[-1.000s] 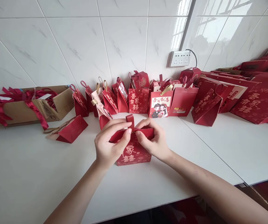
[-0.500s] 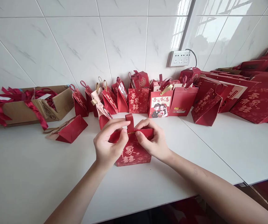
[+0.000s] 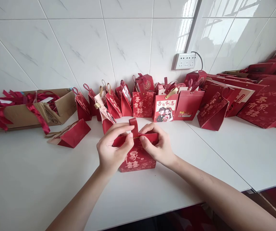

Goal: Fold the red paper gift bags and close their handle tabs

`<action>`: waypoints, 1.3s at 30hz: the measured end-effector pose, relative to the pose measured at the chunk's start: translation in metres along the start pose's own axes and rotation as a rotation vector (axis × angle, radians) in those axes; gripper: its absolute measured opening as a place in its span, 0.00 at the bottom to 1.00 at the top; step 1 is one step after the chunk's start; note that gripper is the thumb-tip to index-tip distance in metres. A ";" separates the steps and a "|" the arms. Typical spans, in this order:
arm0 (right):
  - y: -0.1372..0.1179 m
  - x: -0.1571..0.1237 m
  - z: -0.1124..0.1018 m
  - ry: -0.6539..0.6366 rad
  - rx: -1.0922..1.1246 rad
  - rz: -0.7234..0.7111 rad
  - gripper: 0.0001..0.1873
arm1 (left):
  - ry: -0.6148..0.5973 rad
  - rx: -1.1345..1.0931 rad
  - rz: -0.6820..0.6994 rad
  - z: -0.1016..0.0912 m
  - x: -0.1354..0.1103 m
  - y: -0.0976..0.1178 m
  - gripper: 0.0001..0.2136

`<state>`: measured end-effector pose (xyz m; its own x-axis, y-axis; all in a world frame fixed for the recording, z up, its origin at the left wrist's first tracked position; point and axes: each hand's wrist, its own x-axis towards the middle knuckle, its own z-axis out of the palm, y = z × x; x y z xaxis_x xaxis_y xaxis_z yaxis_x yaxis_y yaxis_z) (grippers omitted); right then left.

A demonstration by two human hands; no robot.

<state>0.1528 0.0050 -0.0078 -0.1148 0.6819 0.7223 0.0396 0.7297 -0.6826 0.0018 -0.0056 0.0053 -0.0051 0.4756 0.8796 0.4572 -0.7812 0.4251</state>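
A small red gift box (image 3: 138,160) with gold characters stands on the white table (image 3: 32,179) in front of me. A red ribbon loop (image 3: 134,126) sticks up from its top. My left hand (image 3: 112,149) pinches the left half of the box's top edge, fingers closed on it. My right hand (image 3: 156,144) pinches the right half of the same edge, close beside the ribbon. Both thumbs meet near the ribbon's base.
A row of finished red gift boxes (image 3: 142,102) lines the tiled wall. A cardboard box with red ribbons (image 3: 20,107) lies at the left, and a folded red box (image 3: 72,133) lies on its side near it. Flat red bags (image 3: 260,93) pile up at the right. A wall socket (image 3: 185,61) hangs above.
Almost nothing has moved. My fingers have shifted slightly on the box's top edge beside the ribbon, and the box stays in place.
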 end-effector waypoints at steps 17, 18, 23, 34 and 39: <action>-0.002 0.001 0.001 -0.011 0.012 0.031 0.03 | 0.003 0.020 0.008 0.000 0.000 0.001 0.07; -0.002 0.001 0.001 -0.012 0.010 0.030 0.03 | 0.002 0.021 0.005 0.000 0.000 0.001 0.06; 0.000 0.001 0.001 -0.010 0.024 0.031 0.02 | -0.020 -0.025 -0.001 -0.003 -0.001 -0.001 0.12; 0.001 0.001 0.001 0.025 0.002 0.046 0.04 | -0.101 -0.077 0.088 -0.004 -0.002 -0.006 0.16; 0.000 0.002 0.001 0.008 0.046 0.050 0.03 | -0.085 -0.056 0.092 -0.003 -0.002 -0.004 0.14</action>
<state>0.1520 0.0067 -0.0064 -0.1055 0.7183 0.6877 -0.0009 0.6915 -0.7224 -0.0027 -0.0047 0.0019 0.1115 0.4315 0.8952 0.4017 -0.8435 0.3565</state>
